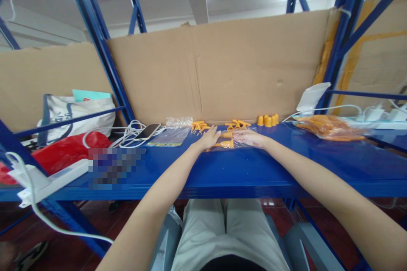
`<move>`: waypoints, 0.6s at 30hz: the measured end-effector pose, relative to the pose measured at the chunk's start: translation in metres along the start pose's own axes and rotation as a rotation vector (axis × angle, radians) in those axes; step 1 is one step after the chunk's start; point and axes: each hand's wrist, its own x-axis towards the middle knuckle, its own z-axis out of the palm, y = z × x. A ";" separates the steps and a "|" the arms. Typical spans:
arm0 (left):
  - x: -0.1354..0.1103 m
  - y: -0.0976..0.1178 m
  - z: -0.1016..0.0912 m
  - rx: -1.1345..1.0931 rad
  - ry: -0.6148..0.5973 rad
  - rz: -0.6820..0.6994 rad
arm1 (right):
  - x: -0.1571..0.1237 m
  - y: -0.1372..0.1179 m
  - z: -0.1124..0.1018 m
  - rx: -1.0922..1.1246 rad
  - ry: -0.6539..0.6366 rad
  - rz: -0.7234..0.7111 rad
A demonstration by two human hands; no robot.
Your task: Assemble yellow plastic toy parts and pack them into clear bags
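Observation:
My left hand (pixel 210 138) lies at the left side of a clear plastic bag (pixel 245 142), its fingers stretched out and apart. My right hand (pixel 250 138) reaches in from the other side, fingers extended flat over the bag beside an orange plastic piece (pixel 227 134). Between both hands, a second orange piece with a wide cup-like end (pixel 227 144) lies at the bag. Just behind my left hand is a small pile of orange T-shaped handles with metal corkscrew-like spirals (pixel 199 126). More orange handles (pixel 237 124) lie behind my right hand. My fingertips are too small to make out fully.
Several orange caps (pixel 267 120) stand against the cardboard panel (pixel 235 67). A bag of orange parts (pixel 332 127) lies on the right of the blue shelf (pixel 203 171). Flat clear packaging (pixel 168 136), a phone (pixel 148 131), white cables (pixel 125 135) and a power strip (pixel 60 178) are leftward.

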 end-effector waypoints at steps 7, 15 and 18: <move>-0.006 -0.005 -0.003 -0.052 -0.222 -0.040 | -0.001 -0.009 -0.009 -0.576 0.062 -0.277; 0.000 -0.020 -0.002 -0.157 -0.195 -0.041 | -0.007 -0.027 -0.038 -1.043 0.493 -0.311; 0.003 -0.027 -0.002 -0.109 -0.208 -0.057 | -0.003 -0.018 -0.052 -1.060 0.667 -0.233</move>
